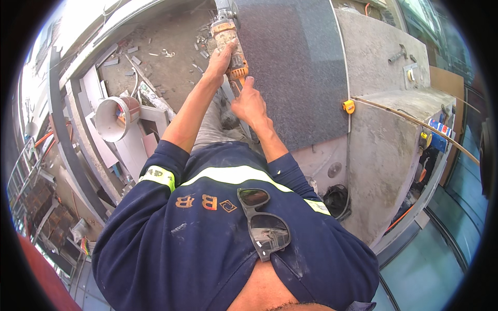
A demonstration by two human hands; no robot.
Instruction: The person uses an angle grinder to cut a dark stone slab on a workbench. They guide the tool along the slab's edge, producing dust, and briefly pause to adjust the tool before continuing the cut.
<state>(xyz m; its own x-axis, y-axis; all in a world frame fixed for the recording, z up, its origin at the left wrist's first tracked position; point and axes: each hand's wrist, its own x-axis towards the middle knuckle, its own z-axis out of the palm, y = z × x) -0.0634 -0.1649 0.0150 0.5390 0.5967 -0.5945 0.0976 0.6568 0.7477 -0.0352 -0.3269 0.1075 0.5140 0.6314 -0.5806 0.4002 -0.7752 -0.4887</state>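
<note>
An orange, dust-caked angle grinder (226,36) points away from me, its disc (235,14) at the upper left corner of a dark grey speckled stone slab (288,72). My left hand (223,59) grips the grinder's body. My right hand (248,101) is closed on the orange rear end of the tool, nearer me. Both forearms reach up from my navy sleeves. Dark sunglasses (262,223) hang at my shirt's collar. Whether the disc touches the slab is unclear.
A white bucket (110,119) and pale boards (93,90) stand at the left among offcuts. At the right are a concrete block (373,166), a yellow tape measure (348,107), a long thin rod (389,108) and a metal hammer-like tool (397,56). Glass panels (441,249) border the right.
</note>
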